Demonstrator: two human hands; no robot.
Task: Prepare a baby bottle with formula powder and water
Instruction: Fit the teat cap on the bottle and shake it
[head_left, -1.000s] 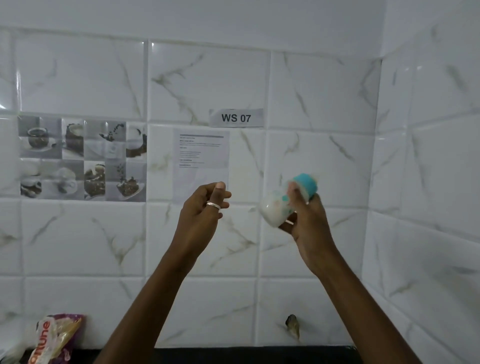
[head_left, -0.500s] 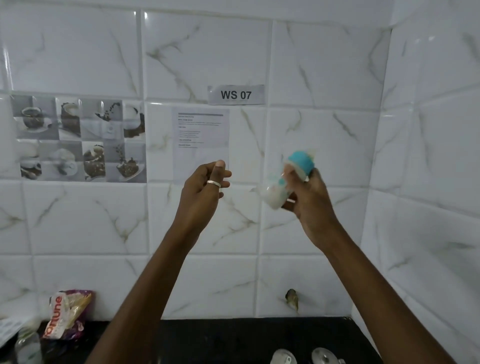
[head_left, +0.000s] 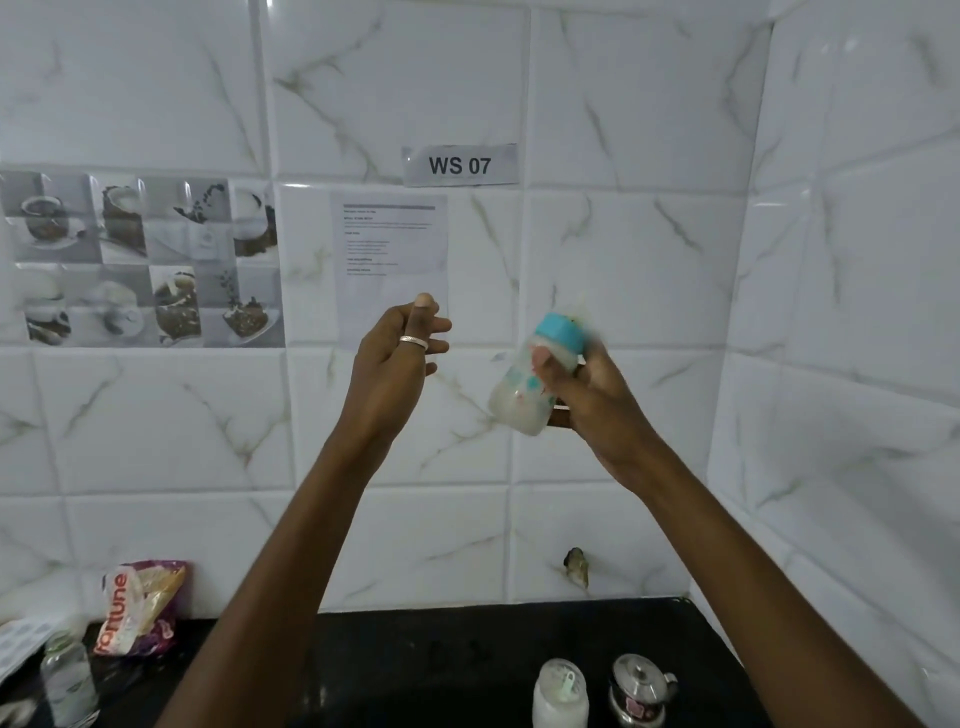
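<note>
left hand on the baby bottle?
No: the right hand alone grips the baby bottle; the left hand is up beside it, not touching it.

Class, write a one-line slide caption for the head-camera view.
Right hand grips a tilted, milky baby bottle; left hand raised beside it, holding nothing, before a tiled wall.

Two hands: one left hand (head_left: 395, 364), one right hand (head_left: 587, 395). One baby bottle (head_left: 519, 400), in the right hand. One ring (head_left: 414, 341), on the left hand. On the table (head_left: 415, 654), two containers below the right hand: one white jar (head_left: 560, 699), one steel pot (head_left: 640, 688). Low and left of the left hand: one printed packet (head_left: 140, 608), one plastic bottle (head_left: 67, 680). On the wall behind the hands: one label (head_left: 460, 165), one printed sheet (head_left: 389, 249).
</note>
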